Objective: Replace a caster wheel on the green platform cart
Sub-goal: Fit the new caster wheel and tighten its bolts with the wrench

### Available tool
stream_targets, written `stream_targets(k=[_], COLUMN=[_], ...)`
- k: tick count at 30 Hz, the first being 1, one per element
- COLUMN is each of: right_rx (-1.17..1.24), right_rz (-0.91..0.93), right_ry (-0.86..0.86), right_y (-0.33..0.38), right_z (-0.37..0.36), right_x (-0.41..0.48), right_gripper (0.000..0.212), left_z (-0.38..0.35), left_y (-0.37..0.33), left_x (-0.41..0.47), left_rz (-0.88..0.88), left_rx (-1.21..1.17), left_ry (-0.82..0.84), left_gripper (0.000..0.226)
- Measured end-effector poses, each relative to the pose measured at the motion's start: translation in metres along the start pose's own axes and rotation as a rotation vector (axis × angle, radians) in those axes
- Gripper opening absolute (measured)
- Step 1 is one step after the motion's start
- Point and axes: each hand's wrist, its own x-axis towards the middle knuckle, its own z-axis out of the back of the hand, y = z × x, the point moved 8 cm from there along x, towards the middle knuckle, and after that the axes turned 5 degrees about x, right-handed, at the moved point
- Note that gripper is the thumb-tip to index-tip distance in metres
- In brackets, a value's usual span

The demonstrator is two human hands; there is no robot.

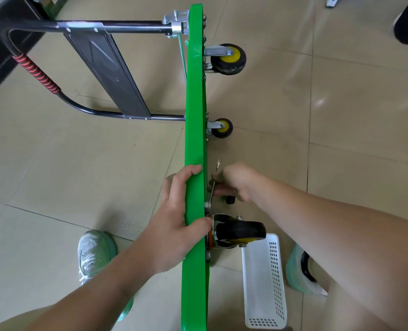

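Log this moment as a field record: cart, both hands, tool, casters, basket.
green platform cart: standing on its side edge, wheels facing right
left hand: grips the deck's edge
right hand: holds the wrench
wrench: set on a fastener beside the near caster
near caster: black tyre, mounted on the deck
far casters: two, yellow hubs, mounted
white basket: on the floor beside the near caster

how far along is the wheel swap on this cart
Done: the green cart is tipped on its edge, wheels out. In hand: the left hand grips it while the right hand works a wrench at a bolt beside the near wheel. Left: that wheel is still mounted; whether it is old or new, I cannot tell.
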Motion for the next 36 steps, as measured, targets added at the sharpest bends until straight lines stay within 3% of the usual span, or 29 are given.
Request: stream_targets(k=[6,10,14,20,28,36], right_rx=[0.126,0.132,-0.034,-0.107,-0.09,-0.041], right_rz=[-0.031,0.194,0.506,0.691,0.675,0.587], right_ry=[0.022,-0.023,0.036,0.151,0.239,0.139], right_y=[0.0,0.038,0.064,0.06,0.052,0.048], right_z=[0.007,0.021,0.016,0.002,-0.011,0.0], right_x=[-0.007,-0.023,-0.057,-0.079,-0.072,-0.049], right_gripper=[0.015,0.012,0.014,0.022,0.025,0.026], left_z=[0.001,0.0,0.0,-0.002,-0.001,-0.001], left_y=[-0.001,0.0,0.0,0.001,0.001,0.001], left_x=[0.001,0.0,-0.001,-0.002,-0.001,-0.001], left_rz=[-0.007,-0.008,-0.005,-0.012,-0.018,-0.002], left_rx=[0.008,-0.005,-0.032,-0.06,-0.066,-0.026], left_ry=[0.0,-0.009,-0.019,-0.033,-0.04,-0.015], left_gripper=[0.076,0.078,0.077,0.075,0.074,0.075])
